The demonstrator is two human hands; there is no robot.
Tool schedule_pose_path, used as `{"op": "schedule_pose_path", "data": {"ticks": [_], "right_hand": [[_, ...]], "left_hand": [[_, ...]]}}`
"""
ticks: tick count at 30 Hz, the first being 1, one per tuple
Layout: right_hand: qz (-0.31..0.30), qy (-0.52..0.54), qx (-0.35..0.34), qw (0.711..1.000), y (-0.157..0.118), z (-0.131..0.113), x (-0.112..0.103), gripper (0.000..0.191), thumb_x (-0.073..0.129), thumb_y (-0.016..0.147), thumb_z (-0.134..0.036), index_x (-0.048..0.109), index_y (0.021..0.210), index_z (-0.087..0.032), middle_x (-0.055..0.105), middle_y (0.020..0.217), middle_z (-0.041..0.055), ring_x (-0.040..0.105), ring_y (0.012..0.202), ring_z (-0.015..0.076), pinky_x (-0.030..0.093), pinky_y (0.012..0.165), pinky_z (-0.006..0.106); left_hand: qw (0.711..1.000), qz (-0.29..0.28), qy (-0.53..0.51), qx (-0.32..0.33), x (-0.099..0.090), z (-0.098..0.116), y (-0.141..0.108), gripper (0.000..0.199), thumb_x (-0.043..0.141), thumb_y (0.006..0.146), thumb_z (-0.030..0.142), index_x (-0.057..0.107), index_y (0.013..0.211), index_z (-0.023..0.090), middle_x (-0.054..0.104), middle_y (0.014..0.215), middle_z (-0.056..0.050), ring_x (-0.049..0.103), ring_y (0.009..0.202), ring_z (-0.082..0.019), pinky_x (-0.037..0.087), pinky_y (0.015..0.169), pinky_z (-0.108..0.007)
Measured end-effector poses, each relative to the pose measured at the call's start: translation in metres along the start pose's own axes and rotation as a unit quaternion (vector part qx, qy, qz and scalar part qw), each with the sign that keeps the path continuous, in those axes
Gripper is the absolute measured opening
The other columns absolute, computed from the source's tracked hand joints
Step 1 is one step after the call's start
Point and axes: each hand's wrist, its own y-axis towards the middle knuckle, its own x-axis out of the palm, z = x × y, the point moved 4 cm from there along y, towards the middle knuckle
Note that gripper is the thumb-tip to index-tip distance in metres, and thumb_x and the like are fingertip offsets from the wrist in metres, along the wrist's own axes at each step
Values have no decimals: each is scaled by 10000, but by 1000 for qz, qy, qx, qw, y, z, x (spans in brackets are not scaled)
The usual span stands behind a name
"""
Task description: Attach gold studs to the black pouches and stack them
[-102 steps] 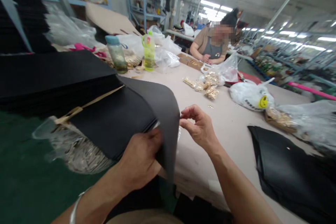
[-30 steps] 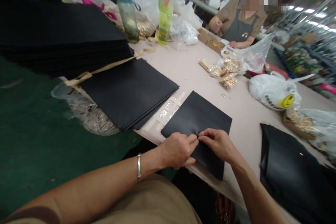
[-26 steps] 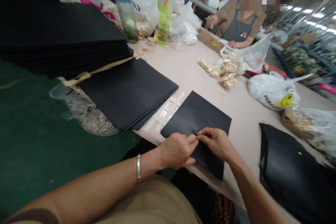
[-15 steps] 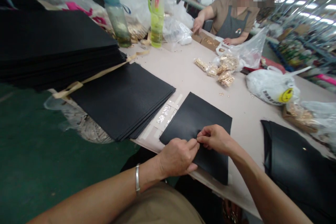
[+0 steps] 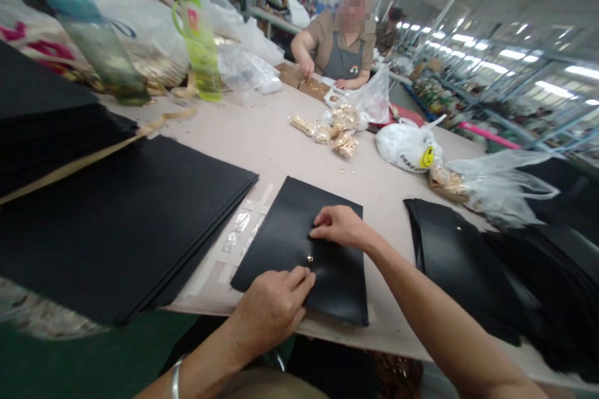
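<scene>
A black leather-like sheet (image 5: 266, 243) lies on the table before me, with a small gold metal fitting (image 5: 309, 259) near its middle. My left hand (image 5: 276, 302) is bent over the sheet's near edge, fingertips pressed on top just below the fitting. Its thumb is mostly hidden. Above the fitting hovers my right hand (image 5: 339, 224), its thumb and forefinger slightly apart and nothing visible between them. On the right lies a pile of similar black sheets (image 5: 444, 243); a gold fitting (image 5: 459, 229) shows on the top one.
More black sheets (image 5: 140, 212) are stacked at left. Clear tape (image 5: 238, 230) sticks to the table (image 5: 266, 137). Bagged gold parts (image 5: 345, 143), a white plastic bag (image 5: 407, 146), a green bottle (image 5: 203, 62) and a blue-lidded bottle (image 5: 100, 50) stand farther back. Across sits a co-worker (image 5: 344, 53).
My hands have come apart: the right has lifted away from the left, uncovering the gold fitting on the sheet. The view has swung to the right.
</scene>
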Motion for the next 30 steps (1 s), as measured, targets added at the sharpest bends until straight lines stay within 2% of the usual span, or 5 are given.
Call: {"op": "schedule_pose_path", "data": {"ticks": [3,7,17,24,30], "right_hand": [[116,-72,-12,991,19,9,-34,555,757,729,-422,603,1191,-157,613,1241,152,563,1155,298,424,972,389],[94,-67,18,993,48,19,-56,782,869,533,-478,607,1195,-155,636,1215,155,568,1141,341,425,957,401],[101,228,29,968,-2,49,-68,245,781,627,-355,695,756,-165,714,691,10,676,690,197,527,643,284],[400,417,30,816,-156,146,-127,411,686,650,-501,605,906,-190,721,738,32,690,678,181,580,659,293],[601,520,171,582,-255,248,-77,432,852,407,-201,613,767,-201,660,590,-2,596,412,172,524,353,270]], "left_hand": [[999,48,-3,16,0,-1,-1,412,533,770,101,566,1176,168,667,1099,-61,676,828,-224,545,672,-371],[996,83,-9,33,0,-3,-3,379,545,773,97,574,1139,192,676,1060,-47,689,814,-213,550,669,-351],[979,185,-17,80,-10,-3,-9,335,561,908,394,558,1180,199,688,889,-64,685,702,-194,535,619,-290],[974,210,-54,59,-11,-5,-4,176,525,941,253,640,1063,200,696,765,-26,683,653,-155,520,591,-228],[948,278,-153,-3,-85,11,7,244,510,949,330,620,1150,244,717,792,25,633,558,-87,495,500,-165]]}}
